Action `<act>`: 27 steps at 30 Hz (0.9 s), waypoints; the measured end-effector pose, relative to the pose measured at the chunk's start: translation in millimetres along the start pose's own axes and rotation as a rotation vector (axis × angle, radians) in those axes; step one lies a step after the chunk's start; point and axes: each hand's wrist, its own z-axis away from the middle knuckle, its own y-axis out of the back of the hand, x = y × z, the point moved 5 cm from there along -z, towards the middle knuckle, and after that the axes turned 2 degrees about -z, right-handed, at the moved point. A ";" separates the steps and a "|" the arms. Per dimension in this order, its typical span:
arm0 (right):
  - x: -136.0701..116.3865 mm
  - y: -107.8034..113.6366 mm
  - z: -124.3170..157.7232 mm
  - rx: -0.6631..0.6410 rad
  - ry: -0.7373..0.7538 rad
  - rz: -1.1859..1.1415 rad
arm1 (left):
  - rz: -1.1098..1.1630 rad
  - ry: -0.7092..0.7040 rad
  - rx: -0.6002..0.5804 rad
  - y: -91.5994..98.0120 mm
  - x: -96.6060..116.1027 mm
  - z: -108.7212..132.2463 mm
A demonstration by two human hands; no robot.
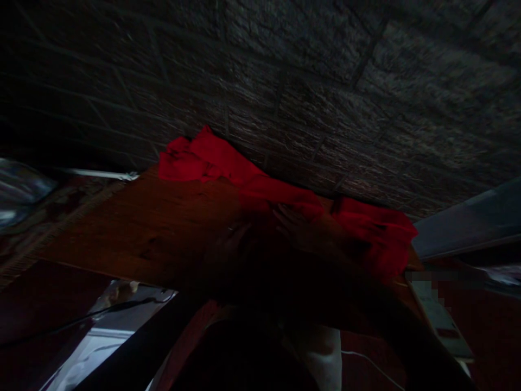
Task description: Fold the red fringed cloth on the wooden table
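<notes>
The light is very dim. A long red cloth (280,190) lies bunched along the back edge of a wooden table (163,217), its left end (191,157) crumpled against the wall. My right hand (295,225) rests on the near part of this cloth with its fingers stretched out. To its left, my left hand (230,239) is low over the tabletop, fingers extended; shadow hides most of it, and whether it touches cloth is unclear. Another crumpled piece of red cloth (376,228) sits at the table's right end, beside my right forearm.
A rough block wall (264,81) rises directly behind the table. On the left are a fringed rug (77,209) and a shiny plastic-looking bundle (24,187). A dark cable (118,307) runs below the table's left edge, and a white cord (370,361) trails at lower right.
</notes>
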 end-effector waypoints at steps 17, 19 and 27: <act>11.9 -1.0 -1.4 0.161 -0.258 -0.534 | 0.322 0.140 -0.314 3.8 -10.6 0.0; 21.6 8.6 4.8 0.319 -0.451 -0.822 | 0.425 0.153 -0.382 0.2 -8.9 -4.0; -36.8 11.6 85.7 0.363 -0.821 -1.752 | 0.776 0.314 -0.415 15.0 8.4 -12.8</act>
